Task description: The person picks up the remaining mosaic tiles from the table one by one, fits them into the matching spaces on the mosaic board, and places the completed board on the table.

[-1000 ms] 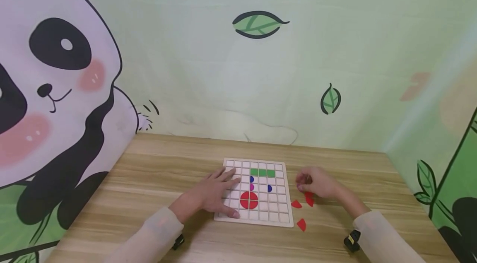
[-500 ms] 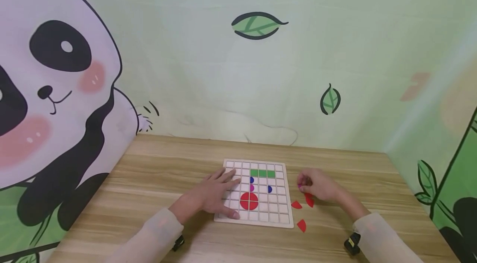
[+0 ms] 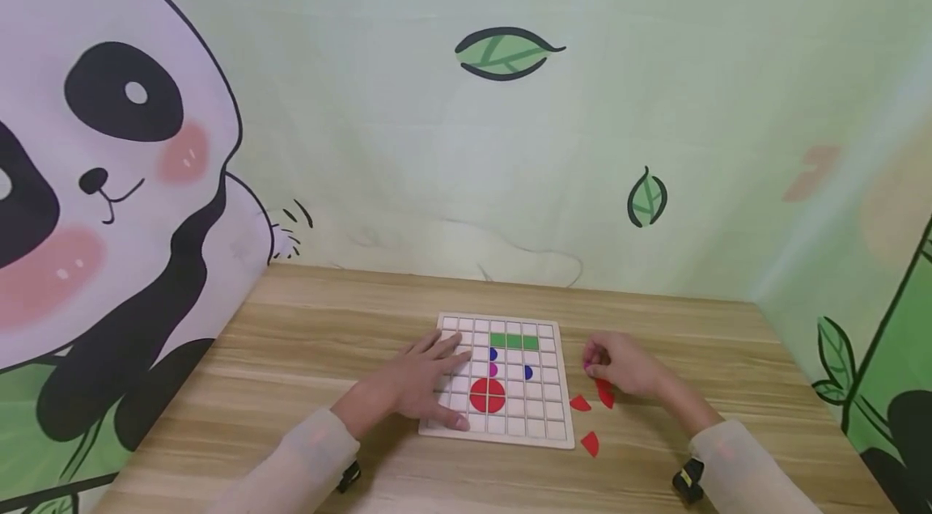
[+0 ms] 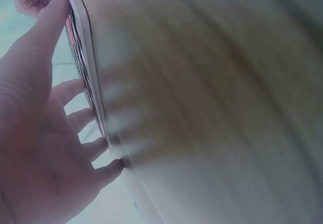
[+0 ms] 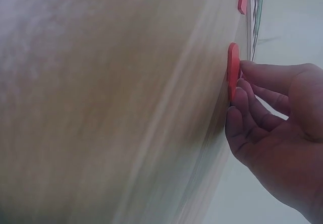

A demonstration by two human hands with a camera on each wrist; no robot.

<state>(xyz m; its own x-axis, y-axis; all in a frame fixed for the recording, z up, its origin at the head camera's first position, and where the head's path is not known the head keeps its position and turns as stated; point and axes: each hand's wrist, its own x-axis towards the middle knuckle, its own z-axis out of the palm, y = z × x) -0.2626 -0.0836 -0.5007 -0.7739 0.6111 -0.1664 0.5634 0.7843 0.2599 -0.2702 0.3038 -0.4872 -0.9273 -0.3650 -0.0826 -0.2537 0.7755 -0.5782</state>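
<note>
A white square board (image 3: 535, 422) with a raised grid lies on the table. My left hand (image 3: 418, 376) rests with fingers spread over its left side, fingertips at the board's edge in the left wrist view. Right of the board, my right hand (image 3: 624, 360) pinches a small magenta piece (image 3: 587, 367) between thumb and fingers, low over the table; its full shape is hidden. Just under that hand lie red fan-shaped pieces (image 3: 606, 396). On the board are a red circle (image 3: 497, 405) of quarter pieces, green squares (image 3: 514, 341), blue half-circles (image 3: 528, 372) and a magenta half-circle (image 3: 493, 369).
Two more red fan-shaped pieces, one close to the board's right edge (image 3: 580, 403) and one nearer the front (image 3: 590, 443), lie on the wooden table (image 3: 306, 352). A printed cloth (image 3: 364, 133) with a panda and leaves hangs behind and at the sides.
The right fingers shift slightly, and more of the magenta piece shows between them than a second ago. The left hand and the pieces on the board stay as they were.
</note>
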